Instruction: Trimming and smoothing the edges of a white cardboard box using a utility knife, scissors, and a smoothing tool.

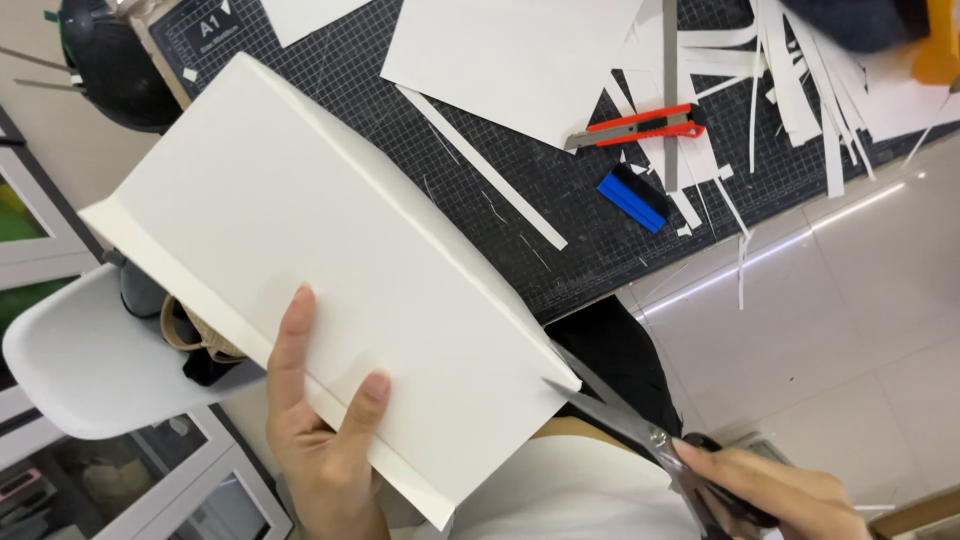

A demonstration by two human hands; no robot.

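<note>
Down at six o'clock the left hand [318, 440] props up a big folded sheet of white card [330, 300] — thumb and forefinger spread flat on its smooth matte face, the other fingers hidden beneath. The card is stiff, crisply creased along its edges, tilted from nine o'clock down toward five. At four o'clock the right hand [775, 495] grips black-handled scissors [640, 430], fingers curled tight through the loops; the steel blades look nearly closed, their tip meeting the card's lower right corner. Further up, the dark gridded cutting mat [560, 210] lies littered with thin white paper strips [790, 90]. At one o'clock — a red utility knife [632, 128], a long grey metal ruler [670, 90], and a small blue block [632, 198].
</note>
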